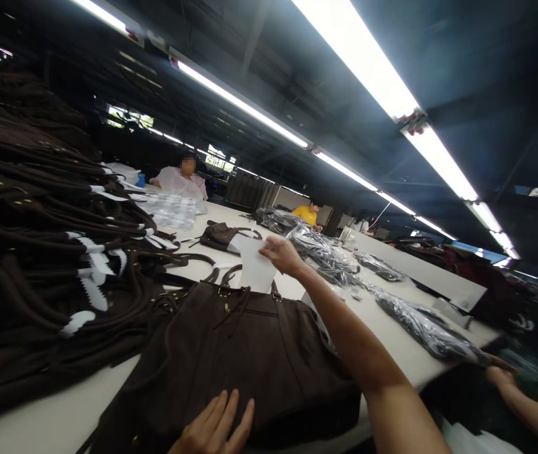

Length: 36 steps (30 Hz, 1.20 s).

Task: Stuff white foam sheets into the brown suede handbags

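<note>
A dark brown handbag (250,359) with brass-coloured fittings and a thin tie lies on the table in front of me. My left hand (219,425) rests on its lower front, fingers spread. Over the bag's top edge, my right hand (280,254) pinches a white sheet (255,268), which looks like paper. The sheet's lower end goes behind the bag's upper edge, so I cannot tell whether it sits inside. Behind it lies a smaller dark bag (220,236).
Brown bags with white-wrapped handles form a tall pile (51,252) at left. Plastic-wrapped bags (320,243) lie further back on the pale table (391,321). At right, a co-worker's hand (502,375) touches a wrapped bag (424,325). Other people stand behind the table.
</note>
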Available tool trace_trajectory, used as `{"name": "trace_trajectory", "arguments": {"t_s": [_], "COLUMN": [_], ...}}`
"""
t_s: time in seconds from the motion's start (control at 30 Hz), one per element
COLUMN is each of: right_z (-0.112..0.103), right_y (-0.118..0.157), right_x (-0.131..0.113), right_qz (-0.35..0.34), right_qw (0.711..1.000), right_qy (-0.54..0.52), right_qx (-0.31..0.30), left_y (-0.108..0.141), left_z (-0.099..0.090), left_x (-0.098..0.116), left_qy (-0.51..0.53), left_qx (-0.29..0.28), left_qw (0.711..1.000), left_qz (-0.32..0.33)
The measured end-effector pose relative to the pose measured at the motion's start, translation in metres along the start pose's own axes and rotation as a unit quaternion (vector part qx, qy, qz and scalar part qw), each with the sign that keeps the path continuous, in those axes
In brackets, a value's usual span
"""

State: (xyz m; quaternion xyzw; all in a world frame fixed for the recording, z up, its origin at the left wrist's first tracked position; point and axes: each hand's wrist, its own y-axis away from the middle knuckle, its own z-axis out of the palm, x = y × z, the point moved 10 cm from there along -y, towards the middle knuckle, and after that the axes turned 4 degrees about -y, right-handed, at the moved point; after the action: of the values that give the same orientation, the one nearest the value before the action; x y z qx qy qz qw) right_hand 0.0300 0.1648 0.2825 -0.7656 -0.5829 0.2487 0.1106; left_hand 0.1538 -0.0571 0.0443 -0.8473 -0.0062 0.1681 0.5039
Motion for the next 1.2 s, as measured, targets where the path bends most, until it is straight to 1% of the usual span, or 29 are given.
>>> {"name": "trace_trajectory", "arguments": {"t_s": [0.07, 0.1, 0.17, 0.23, 0.27, 0.33, 0.4, 0.47, 0.53, 0.63, 0.7, 0.77, 0.83, 0.93, 1.0, 1.07, 1.13, 1.2], "right_z": [0.015, 0.019, 0.022, 0.026, 0.032, 0.051, 0.071, 0.085, 0.090, 0.081, 0.075, 0.077, 0.086, 0.093, 0.092, 0.091, 0.100, 0.117], "right_y": [0.045, 0.069, 0.113, 0.153, 0.172, 0.205, 0.231, 0.247, 0.251, 0.244, 0.239, 0.234, 0.230, 0.224, 0.220, 0.216, 0.214, 0.216], "right_x": [-0.032, -0.041, -0.046, -0.036, -0.028, -0.011, 0.003, 0.014, 0.021, 0.026, 0.029, 0.030, 0.026, 0.014, 0.004, -0.008, -0.020, -0.026], "right_qz": [-0.044, -0.052, -0.043, -0.016, -0.002, 0.021, 0.043, 0.067, 0.088, 0.108, 0.123, 0.136, 0.130, 0.087, 0.048, 0.008, -0.018, -0.013], "right_qw": [0.998, 0.997, 0.996, 0.992, 0.987, 0.980, 0.980, 0.981, 0.977, 0.962, 0.953, 0.950, 0.951, 0.957, 0.964, 0.973, 0.984, 0.992], "right_qy": [-0.028, -0.038, -0.072, -0.128, -0.159, -0.195, -0.188, -0.174, -0.193, -0.248, -0.259, -0.257, -0.256, -0.256, -0.238, -0.210, -0.170, -0.116], "right_qx": [-0.032, -0.040, -0.034, -0.018, -0.017, -0.034, -0.053, -0.055, -0.036, 0.040, 0.093, 0.115, 0.112, 0.108, 0.112, 0.098, 0.041, -0.040], "left_y": [-0.002, -0.004, -0.007, -0.011, -0.013, -0.018, -0.022, -0.027, -0.035, -0.050, -0.056, -0.054, -0.041, -0.014, -0.004, -0.002, -0.007, -0.011], "left_z": [-0.001, 0.000, 0.000, 0.002, 0.001, -0.001, -0.003, -0.005, -0.010, -0.017, -0.019, -0.014, -0.006, 0.009, 0.015, 0.016, 0.014, 0.012], "left_x": [0.000, 0.000, 0.000, 0.000, 0.000, -0.002, -0.003, -0.003, -0.007, -0.019, -0.030, -0.043, -0.054, -0.062, -0.064, -0.064, -0.062, -0.062], "left_qy": [-0.007, -0.008, -0.005, 0.001, 0.004, 0.010, 0.019, 0.030, 0.036, 0.032, 0.033, 0.041, 0.050, 0.077, 0.095, 0.102, 0.102, 0.103], "left_qx": [-0.012, -0.023, -0.047, -0.089, -0.102, -0.117, -0.128, -0.130, -0.116, -0.092, -0.091, -0.100, -0.121, -0.175, -0.215, -0.241, -0.245, -0.246], "left_qw": [1.000, 1.000, 0.999, 0.995, 0.993, 0.992, 0.990, 0.989, 0.990, 0.992, 0.990, 0.986, 0.981, 0.968, 0.960, 0.957, 0.957, 0.958], "left_qz": [0.007, 0.010, 0.024, 0.045, 0.051, 0.053, 0.059, 0.066, 0.066, 0.085, 0.106, 0.124, 0.144, 0.161, 0.148, 0.128, 0.113, 0.102]}}
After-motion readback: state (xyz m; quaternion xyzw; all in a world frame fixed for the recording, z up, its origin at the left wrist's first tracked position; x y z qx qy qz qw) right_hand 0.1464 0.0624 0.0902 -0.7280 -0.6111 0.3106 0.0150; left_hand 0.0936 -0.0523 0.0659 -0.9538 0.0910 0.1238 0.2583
